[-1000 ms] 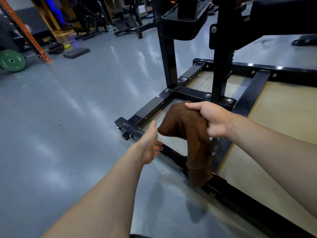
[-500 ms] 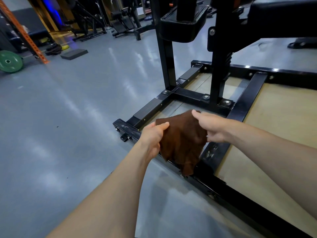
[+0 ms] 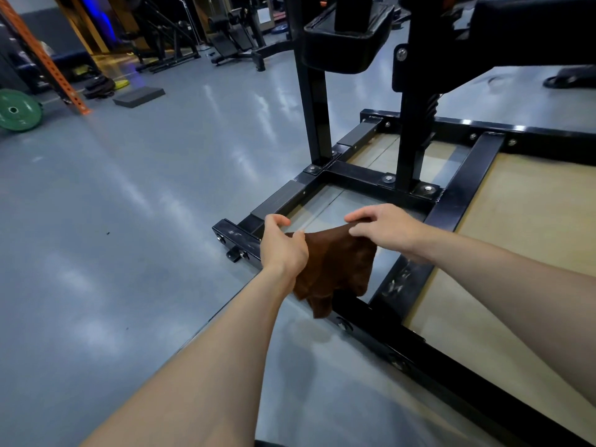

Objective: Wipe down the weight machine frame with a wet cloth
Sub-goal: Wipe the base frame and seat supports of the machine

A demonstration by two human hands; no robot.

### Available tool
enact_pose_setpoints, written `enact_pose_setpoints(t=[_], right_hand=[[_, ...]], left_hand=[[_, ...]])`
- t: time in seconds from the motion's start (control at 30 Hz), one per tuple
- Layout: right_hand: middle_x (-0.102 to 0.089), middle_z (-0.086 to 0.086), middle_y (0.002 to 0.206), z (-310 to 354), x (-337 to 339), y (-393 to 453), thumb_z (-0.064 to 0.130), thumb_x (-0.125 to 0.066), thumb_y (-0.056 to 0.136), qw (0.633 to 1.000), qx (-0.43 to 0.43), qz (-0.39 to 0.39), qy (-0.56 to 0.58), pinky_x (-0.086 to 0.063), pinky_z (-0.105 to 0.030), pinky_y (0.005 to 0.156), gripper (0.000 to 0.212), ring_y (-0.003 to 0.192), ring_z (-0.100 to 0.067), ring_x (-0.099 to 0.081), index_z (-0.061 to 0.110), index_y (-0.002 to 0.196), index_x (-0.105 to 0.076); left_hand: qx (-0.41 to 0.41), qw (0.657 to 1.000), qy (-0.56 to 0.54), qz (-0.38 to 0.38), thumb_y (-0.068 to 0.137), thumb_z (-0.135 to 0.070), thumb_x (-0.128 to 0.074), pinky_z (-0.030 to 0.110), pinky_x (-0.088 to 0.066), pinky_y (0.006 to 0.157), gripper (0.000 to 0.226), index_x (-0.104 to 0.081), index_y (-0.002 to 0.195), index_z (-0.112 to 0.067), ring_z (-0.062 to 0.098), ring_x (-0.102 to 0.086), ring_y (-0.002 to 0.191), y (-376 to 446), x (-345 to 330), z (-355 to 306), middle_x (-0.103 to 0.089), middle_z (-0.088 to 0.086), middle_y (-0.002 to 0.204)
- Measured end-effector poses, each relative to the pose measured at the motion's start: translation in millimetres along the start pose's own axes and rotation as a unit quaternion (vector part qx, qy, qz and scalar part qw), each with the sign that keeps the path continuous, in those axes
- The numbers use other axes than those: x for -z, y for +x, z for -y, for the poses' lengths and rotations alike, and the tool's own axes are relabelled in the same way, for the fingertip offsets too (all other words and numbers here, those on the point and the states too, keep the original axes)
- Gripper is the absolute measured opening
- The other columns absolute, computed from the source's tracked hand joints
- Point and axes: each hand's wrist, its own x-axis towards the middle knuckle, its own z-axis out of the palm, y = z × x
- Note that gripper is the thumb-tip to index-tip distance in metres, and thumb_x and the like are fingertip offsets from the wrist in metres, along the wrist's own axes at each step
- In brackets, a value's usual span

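Grey gym floor (image 3: 135, 204) forms the setting. A brown, limp cloth (image 3: 335, 269) is pinched at its upper edge by the left hand (image 3: 283, 246) and the right hand (image 3: 383, 230), hanging just above the black steel base frame (image 3: 403, 279). Judged risk: a loose pinch could drop the cloth onto the floor, soiling it.
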Motion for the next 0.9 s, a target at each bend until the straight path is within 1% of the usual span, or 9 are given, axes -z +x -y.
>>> enact_pose_setpoints(t=[0.1,0.23,0.37,0.43,0.5,0.57,0.7,0.8,0.9], right_hand=[[-0.058,0.006,0.114,2,-2,-2,0.015,-0.076,0.088,0.985,0.047,0.028,-0.164,-0.041,-0.002,0.064,0.055,0.094,-0.005,-0.060,0.023,0.140,-0.060],[-0.048,0.004,0.116,-4,-9,1,0.014,-0.060,0.097,0.953,0.084,-0.034,-0.287,-0.035,-0.037,0.099,0.035,0.123,-0.023,-0.047,0.035,0.125,-0.061],[-0.040,0.002,0.119,-2,-8,0,0.014,-0.053,0.103,0.970,0.100,-0.083,-0.204,-0.039,-0.030,0.091,0.021,0.112,-0.019,-0.046,0.029,0.109,-0.065],[-0.037,0.001,0.123,-1,-6,0,0.017,-0.055,0.104,0.978,0.096,-0.097,-0.156,-0.041,-0.024,0.089,0.016,0.108,-0.016,-0.049,0.023,0.112,-0.067],[-0.052,-0.001,0.123,0,-1,1,0.021,-0.059,0.103,0.981,0.089,-0.105,-0.135,-0.045,-0.023,0.084,0.013,0.104,-0.015,-0.057,0.020,0.107,-0.071],[-0.072,-0.009,0.103,2,5,0,0.026,-0.064,0.099,0.988,0.072,-0.099,-0.096,-0.052,-0.030,0.074,0.015,0.094,-0.020,-0.067,0.017,0.098,-0.075],[-0.078,-0.009,0.096,10,17,-6,0.038,-0.072,0.093,0.994,0.039,-0.091,0.039,-0.052,-0.034,0.086,0.027,0.095,-0.020,-0.070,0.013,0.093,-0.080],[-0.079,0.000,0.094,12,18,-7,0.040,-0.066,0.098,0.988,0.030,-0.050,0.144,-0.059,-0.034,0.086,0.022,0.093,-0.015,-0.073,0.022,0.103,-0.078],[-0.077,0.001,0.098,9,18,-6,0.042,-0.060,0.103,0.989,0.030,-0.060,0.131,-0.064,-0.033,0.070,0.022,0.088,-0.017,-0.075,0.027,0.112,-0.072]], left_hand=[[0.018,0.998,-0.017,0.065,0.101,-0.024,-0.063,0.027,-0.049,0.063,0.031,-0.046,0.127,-0.027,0.015,-0.058,0.076,-3,5,-3,-0.057,0.003,0.098],[0.010,0.972,0.109,0.208,0.095,-0.004,-0.065,0.035,-0.061,0.075,0.046,-0.046,0.130,-0.025,0.025,-0.066,0.093,-9,3,-3,-0.058,0.008,0.109],[-0.066,0.969,0.210,0.114,0.097,-0.029,-0.064,0.048,-0.057,0.094,0.009,-0.064,0.092,-0.036,0.031,-0.058,0.111,-8,0,-7,-0.060,0.007,0.114],[-0.084,0.973,0.205,0.072,0.091,-0.045,-0.067,0.051,-0.056,0.094,0.013,-0.066,0.082,-0.036,0.033,-0.054,0.115,-8,1,-6,-0.057,0.007,0.118],[-0.095,0.978,0.171,0.074,0.091,-0.050,-0.067,0.046,-0.059,0.088,0.022,-0.070,0.088,-0.028,0.029,-0.062,0.104,-7,3,-4,-0.063,0.005,0.109],[-0.081,0.986,0.103,0.106,0.097,-0.048,-0.064,0.037,-0.059,0.078,0.027,-0.068,0.097,-0.021,0.021,-0.067,0.087,-8,5,-4,-0.068,0.003,0.093],[-0.047,0.991,-0.007,0.126,0.102,-0.049,-0.058,0.023,-0.049,0.066,0.032,-0.058,0.115,-0.020,0.015,-0.064,0.090,-9,9,-10,-0.066,0.003,0.103],[-0.014,0.989,-0.065,0.130,0.100,-0.050,-0.061,0.028,-0.058,0.071,0.033,-0.060,0.117,-0.022,0.018,-0.068,0.095,-9,7,-15,-0.068,0.003,0.109],[0.011,0.984,-0.106,0.144,0.097,-0.049,-0.066,0.038,-0.064,0.078,0.029,-0.061,0.110,-0.023,0.021,-0.073,0.093,-10,5,-17,-0.071,0.005,0.108]])
